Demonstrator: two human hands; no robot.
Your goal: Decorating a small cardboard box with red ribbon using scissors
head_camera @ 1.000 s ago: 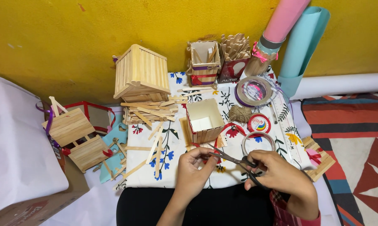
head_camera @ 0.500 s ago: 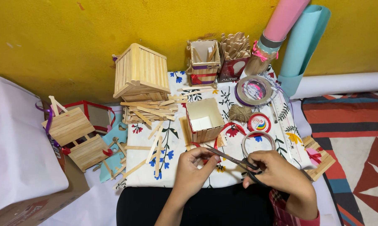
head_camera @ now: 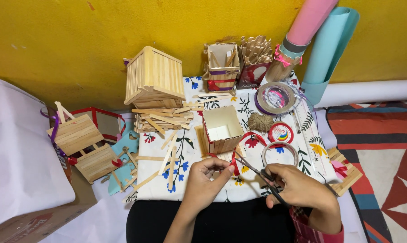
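right now your left hand [head_camera: 205,180] pinches a short red ribbon [head_camera: 233,163] between thumb and fingertips, its grip narrow and closed on the strip, just in front of the small stick box [head_camera: 221,130] on the flowered cloth [head_camera: 190,153]. your right hand [head_camera: 298,186] has its grip closed through the handles of the scissors [head_camera: 253,170], whose blades are parted and angled up-left, tips at the ribbon. near the right hand lie a clear tape ring [head_camera: 280,154], a round red tin [head_camera: 281,133] and a ball of twine [head_camera: 260,122]. behind, a stick house [head_camera: 154,77] stands above loose craft sticks [head_camera: 163,118].
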